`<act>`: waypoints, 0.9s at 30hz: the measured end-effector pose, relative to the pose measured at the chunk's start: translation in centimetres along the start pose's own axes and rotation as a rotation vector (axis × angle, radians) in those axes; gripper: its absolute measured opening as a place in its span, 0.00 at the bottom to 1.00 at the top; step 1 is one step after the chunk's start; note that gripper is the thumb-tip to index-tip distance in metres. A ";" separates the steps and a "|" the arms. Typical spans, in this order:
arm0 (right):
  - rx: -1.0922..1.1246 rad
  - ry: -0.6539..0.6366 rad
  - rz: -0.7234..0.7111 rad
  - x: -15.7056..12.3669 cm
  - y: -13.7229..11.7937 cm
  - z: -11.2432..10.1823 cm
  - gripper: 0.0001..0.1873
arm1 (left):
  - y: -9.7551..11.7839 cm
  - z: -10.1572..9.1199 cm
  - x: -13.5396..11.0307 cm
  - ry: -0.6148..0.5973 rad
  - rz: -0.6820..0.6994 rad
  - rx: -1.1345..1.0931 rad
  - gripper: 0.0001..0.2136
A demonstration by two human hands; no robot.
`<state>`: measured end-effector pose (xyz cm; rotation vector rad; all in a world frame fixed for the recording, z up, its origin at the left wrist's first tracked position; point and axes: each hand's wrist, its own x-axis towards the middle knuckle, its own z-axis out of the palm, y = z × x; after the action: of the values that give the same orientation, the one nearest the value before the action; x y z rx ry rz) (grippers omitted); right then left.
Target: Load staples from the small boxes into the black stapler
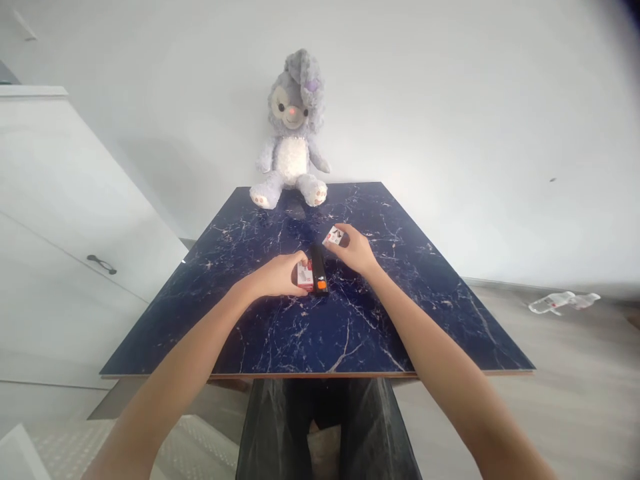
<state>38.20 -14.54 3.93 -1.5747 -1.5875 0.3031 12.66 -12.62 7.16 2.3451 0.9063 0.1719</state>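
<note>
My left hand (287, 275) is closed around a small red-and-white box (305, 276) on the dark blue table. Right against that box lies a black, elongated object with an orange patch (319, 272); its kind is hard to make out. Farther back and to the right, my right hand (354, 248) pinches a second small box (333, 236), white with red and dark print, between thumb and fingers. This one is tilted, and I cannot tell whether it touches the tabletop.
A grey plush rabbit (291, 157) sits at the back of the marble-patterned table (280, 340), against the wall. To the left stands a white cabinet (75, 200) with a dark handle. Clear plastic bottles (564, 302) lie on the floor at the right.
</note>
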 end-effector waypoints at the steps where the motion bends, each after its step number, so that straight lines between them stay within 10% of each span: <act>1: 0.019 0.030 0.005 0.5 -0.6 0.2 0.32 | -0.2 -0.1 -0.1 0.006 0.014 -0.015 0.29; 5: 0.003 -0.056 -0.062 3.4 -3.7 1.7 0.33 | -2.6 -1.2 -0.4 0.216 0.024 -0.177 0.24; 8: -0.113 -0.365 -0.096 5.5 -5.5 2.9 0.31 | -5.0 -1.7 -0.1 0.486 -0.039 -0.313 0.16; 11: -0.168 -0.689 -0.049 6.4 -5.9 3.2 0.21 | -6.1 -1.0 0.5 0.456 -0.055 -0.372 0.15; 17: -0.019 -0.212 0.147 2.7 -2.5 1.4 0.17 | -4.6 1.1 1.3 0.280 0.042 -0.250 0.16; 27: 0.362 -0.273 0.263 -2.1 0.9 2.1 0.20 | -2.3 -0.3 -0.3 0.037 0.034 -0.116 0.37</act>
<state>36.99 -15.50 1.19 -1.4976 -1.4206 0.9300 11.04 -11.34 6.06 2.2573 0.8509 0.2750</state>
